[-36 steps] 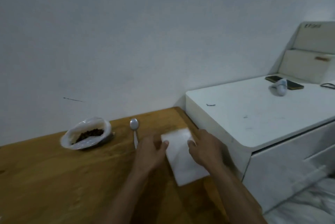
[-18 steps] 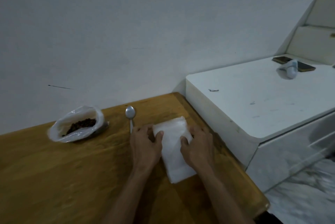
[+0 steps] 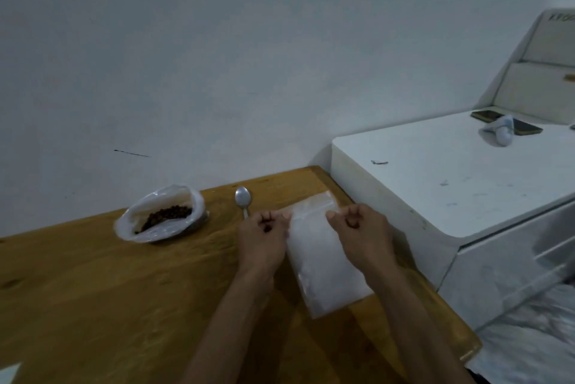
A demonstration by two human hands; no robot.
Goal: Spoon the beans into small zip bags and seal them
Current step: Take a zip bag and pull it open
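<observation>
A stack of clear zip bags (image 3: 320,256) lies flat on the wooden table (image 3: 93,290), near its right edge. My left hand (image 3: 264,237) pinches the stack's upper left edge, fingers curled. My right hand (image 3: 362,231) pinches the upper right edge the same way. A metal spoon (image 3: 243,198) lies just beyond my left hand, its handle partly hidden by it. Further left, an open plastic bag (image 3: 161,217) holds dark brown beans (image 3: 166,215).
A white cabinet (image 3: 451,197) butts against the table's right side, standing higher than the tabletop. On it lie a phone (image 3: 504,122) and a crumpled white item (image 3: 499,133). The wall runs close behind the table.
Both hands have curled their fingers and closed on the top edges of the zip bag stack, which lay under flatter hands before. The camera view shifted slightly.
</observation>
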